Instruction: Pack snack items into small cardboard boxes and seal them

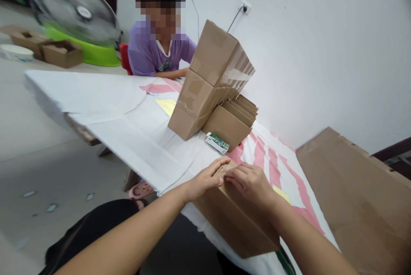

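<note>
Two forearms (138,230) reach to a cardboard box (237,228) at the near edge of the table (138,146); the left grip (204,178) clasps its far end, the right grip (252,183) bunches on top, though I cannot tell whether it pinches anything. Beyond are a green-and-white packet (217,143), upright cardboard pieces (227,127) and taped boxes (194,91) stacked three high, partly blocking a seated person (141,56). Open boxes (62,56) stand by a fan (73,9), contents too blurred to tell

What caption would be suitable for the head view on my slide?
Left hand and right hand at a box's far end, stacked boxes beyond on the table.
</note>
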Demonstrator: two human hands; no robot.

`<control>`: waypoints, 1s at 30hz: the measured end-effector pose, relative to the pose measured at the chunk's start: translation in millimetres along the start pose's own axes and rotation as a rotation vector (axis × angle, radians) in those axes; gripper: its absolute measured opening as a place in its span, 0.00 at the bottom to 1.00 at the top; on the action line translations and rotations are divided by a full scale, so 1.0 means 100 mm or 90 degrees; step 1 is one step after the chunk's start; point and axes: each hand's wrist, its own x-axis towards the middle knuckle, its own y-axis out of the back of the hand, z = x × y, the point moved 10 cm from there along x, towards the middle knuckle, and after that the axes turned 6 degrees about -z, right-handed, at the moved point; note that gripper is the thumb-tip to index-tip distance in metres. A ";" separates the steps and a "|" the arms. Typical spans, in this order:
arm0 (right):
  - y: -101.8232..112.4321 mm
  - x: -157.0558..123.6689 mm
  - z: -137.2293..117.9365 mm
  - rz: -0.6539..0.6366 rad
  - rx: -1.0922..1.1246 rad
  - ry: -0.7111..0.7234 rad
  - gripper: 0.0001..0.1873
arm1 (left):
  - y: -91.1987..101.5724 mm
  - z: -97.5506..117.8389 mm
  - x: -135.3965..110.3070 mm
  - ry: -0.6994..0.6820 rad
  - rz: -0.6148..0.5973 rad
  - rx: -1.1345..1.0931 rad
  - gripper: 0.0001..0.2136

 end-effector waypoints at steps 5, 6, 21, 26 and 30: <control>0.00 0.01 0.05 -0.016 -0.016 -0.033 0.11 | 0.01 -0.01 0.01 -0.004 0.003 -0.009 0.35; 0.01 0.01 0.05 -0.028 -0.001 -0.033 0.10 | 0.01 -0.01 0.01 -0.004 0.005 -0.006 0.35; -0.04 0.00 0.03 -0.018 -0.004 -0.077 0.09 | 0.00 -0.02 0.02 -0.018 -0.003 -0.028 0.36; 0.00 -0.04 0.21 0.045 0.081 -0.159 0.06 | 0.01 -0.02 0.02 -0.024 0.001 -0.025 0.37; 0.02 -0.11 0.39 0.084 0.176 -0.242 0.05 | 0.00 -0.04 0.02 -0.017 -0.005 -0.040 0.36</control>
